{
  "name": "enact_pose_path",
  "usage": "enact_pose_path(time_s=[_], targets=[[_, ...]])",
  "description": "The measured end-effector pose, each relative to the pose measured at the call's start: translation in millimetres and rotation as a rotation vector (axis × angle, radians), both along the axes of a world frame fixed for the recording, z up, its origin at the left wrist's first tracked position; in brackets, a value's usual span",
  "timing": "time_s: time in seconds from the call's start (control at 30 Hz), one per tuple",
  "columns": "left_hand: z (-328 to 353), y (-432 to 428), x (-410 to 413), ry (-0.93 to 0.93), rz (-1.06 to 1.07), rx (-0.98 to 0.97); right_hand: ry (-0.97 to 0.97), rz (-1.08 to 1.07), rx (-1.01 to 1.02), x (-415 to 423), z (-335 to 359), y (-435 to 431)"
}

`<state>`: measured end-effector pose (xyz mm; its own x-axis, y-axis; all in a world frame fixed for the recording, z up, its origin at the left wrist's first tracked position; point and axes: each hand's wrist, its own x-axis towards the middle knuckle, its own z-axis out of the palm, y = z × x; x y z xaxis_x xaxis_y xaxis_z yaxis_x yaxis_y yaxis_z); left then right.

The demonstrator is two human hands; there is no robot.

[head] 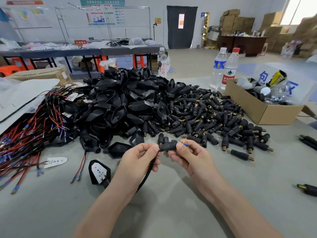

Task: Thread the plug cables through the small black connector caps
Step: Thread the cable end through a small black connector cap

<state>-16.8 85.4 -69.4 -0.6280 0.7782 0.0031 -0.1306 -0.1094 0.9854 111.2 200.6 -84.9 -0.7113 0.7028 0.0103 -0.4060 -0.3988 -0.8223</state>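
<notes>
While the left hand [141, 160] is pinching the cable [146, 177], the right hand [189, 159] is pinching the cap [169, 146], best kept aligned.

Matt black plastic connector cap [168, 146]

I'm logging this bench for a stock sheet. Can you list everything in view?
connector cap: one, black, held between both hands
cable: one, black, running from the cap down past the left hand
wire end: one seen, blue and brass, poking out of the cap's right end
loose caps: a heap, black with brass ends, centre-right
housings: a heap, black, centre
wires: a bundle, red and black, left
LED board: one, white, near left
cardboard box: one, brown, right
bottles: three, clear, far edge
table: one, grey, underneath
left hand: pinches the cable
right hand: pinches the connector cap
</notes>
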Motion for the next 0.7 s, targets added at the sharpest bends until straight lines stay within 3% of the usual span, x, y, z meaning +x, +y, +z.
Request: enact_pose_path(time_s=[0.27,0.7], targets=[[1.1,1.4,-1.6,-0.142,-0.03,0.025,-0.004,-0.017,-0.009,0.3,-0.4,0.9],[-6.6,0.3,-1.5,0.049,-0.016,-0.054,-0.013,0.03,-0.026,0.7,-0.1,-0.1]])
